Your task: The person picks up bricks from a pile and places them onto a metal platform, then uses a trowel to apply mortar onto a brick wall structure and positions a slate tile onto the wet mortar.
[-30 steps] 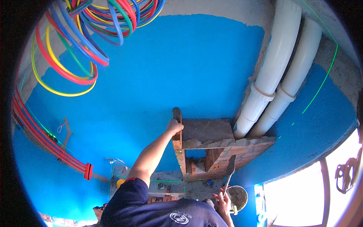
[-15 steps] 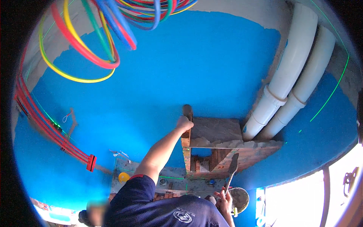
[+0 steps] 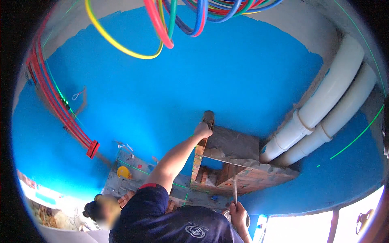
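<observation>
My left hand (image 3: 203, 130) grips an upright brick (image 3: 209, 117) with grey mortar on its top, at the left end of a brick structure (image 3: 267, 180) against the blue wall. A dark grey slab (image 3: 237, 141) tops this structure, with mortar along its front edge and a square opening below. My right hand (image 3: 238, 214) is closed on a trowel (image 3: 235, 186), raised to the underside of the slab's edge; its blade is hard to make out. Behind my right hand a bucket (image 3: 226, 214) is partly hidden.
Coloured coiled tubes (image 3: 166, 38) hang overhead. Red conduits (image 3: 60, 105) run down the left wall. Two white pipes (image 3: 328, 95) stand right of the structure. A co-worker's head (image 3: 103, 212) shows at lower left; bricks (image 3: 123, 199) lie behind. A bright window (image 3: 300, 229) is at lower right.
My right hand has moved the trowel left and up against the structure. My left hand stays on the brick. The view has shifted, and the co-worker's head has come into view.
</observation>
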Motion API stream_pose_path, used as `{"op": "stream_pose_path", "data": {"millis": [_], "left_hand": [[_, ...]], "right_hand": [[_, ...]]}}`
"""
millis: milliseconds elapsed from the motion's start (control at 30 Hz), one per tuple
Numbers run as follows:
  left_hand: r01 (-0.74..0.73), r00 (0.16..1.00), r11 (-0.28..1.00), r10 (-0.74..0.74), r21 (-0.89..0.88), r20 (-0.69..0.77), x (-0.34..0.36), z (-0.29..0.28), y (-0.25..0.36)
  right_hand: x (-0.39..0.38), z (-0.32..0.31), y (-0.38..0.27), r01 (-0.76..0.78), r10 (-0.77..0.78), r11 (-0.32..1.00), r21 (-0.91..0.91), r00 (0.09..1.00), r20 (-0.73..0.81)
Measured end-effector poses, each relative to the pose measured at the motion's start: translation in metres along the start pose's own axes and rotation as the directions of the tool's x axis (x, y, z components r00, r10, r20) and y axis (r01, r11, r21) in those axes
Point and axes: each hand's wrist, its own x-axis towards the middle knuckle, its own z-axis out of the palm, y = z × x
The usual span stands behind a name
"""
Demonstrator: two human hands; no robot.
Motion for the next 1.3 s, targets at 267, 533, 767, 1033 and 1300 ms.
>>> {"op": "stream_pose_path", "data": {"millis": [267, 533, 767, 1033, 1300], "left_hand": [[-0.029, 0.998, 0.988, 0.019, 0.154, 0.064, 0.011, -0.015, 0.017], [-0.168, 0.958, 0.921, 0.068, 0.352, 0.279, -0.001, -0.025, 0.032], [-0.165, 0.936, 0.924, 0.037, 0.345, 0.349, -0.012, -0.01, 0.036], [-0.127, 0.903, 0.939, -0.024, 0.32, 0.429, -0.025, -0.013, 0.05], [-0.114, 0.916, 0.96, 0.001, 0.256, 0.402, -0.031, -0.011, 0.051]], "right_hand": [[0.05, 0.004, -0.017, 0.429, -0.251, 0.715, -0.553, 0.895, 0.37], [0.063, 0.041, -0.066, 0.504, -0.447, 0.785, -0.36, 0.863, 0.233], [0.091, 0.031, -0.024, 0.47, -0.473, 0.679, -0.564, 0.868, 0.153], [0.079, 0.025, -0.03, 0.428, -0.387, 0.793, -0.434, 0.903, 0.184], [0.087, 0.023, -0.037, 0.472, -0.493, 0.77, -0.429, 0.868, 0.069]]}}
